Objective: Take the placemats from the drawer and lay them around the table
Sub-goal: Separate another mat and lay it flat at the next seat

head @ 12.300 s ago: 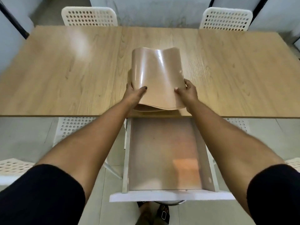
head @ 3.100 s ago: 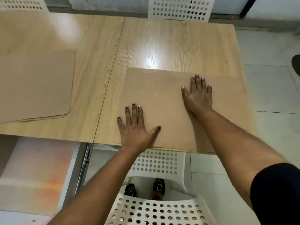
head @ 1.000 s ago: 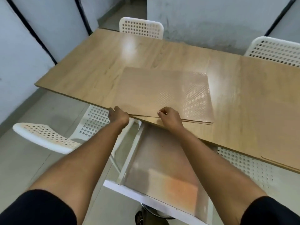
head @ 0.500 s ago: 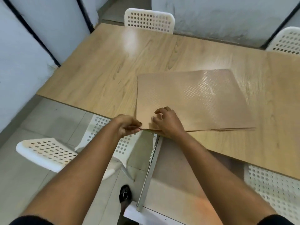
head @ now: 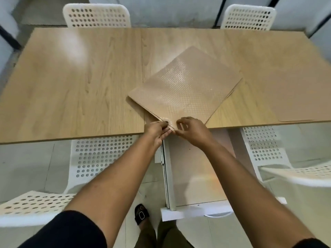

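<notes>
A small stack of tan, dot-textured placemats point(head: 186, 86) lies turned like a diamond on the wooden table point(head: 71, 83), its near corner over the table's front edge. My left hand point(head: 157, 130) pinches that corner from the left. My right hand point(head: 192, 130) holds the same corner from the right, fingers curled at the mats' edges. One more placemat point(head: 295, 97) lies flat at the table's right end. Below the edge the white drawer point(head: 195, 169) stands pulled out, its inside showing no mats.
White perforated chairs stand at the far side point(head: 96, 15) point(head: 248, 17) and at the near side point(head: 100, 154) point(head: 265, 145), with chair backs at lower left point(head: 34, 206) and right point(head: 302, 176). My sandalled foot point(head: 141, 214) is on the tiled floor beside the drawer front.
The stack has swung round so one corner points at me. Both hands have come together at that corner. My view has shifted right, square to the table.
</notes>
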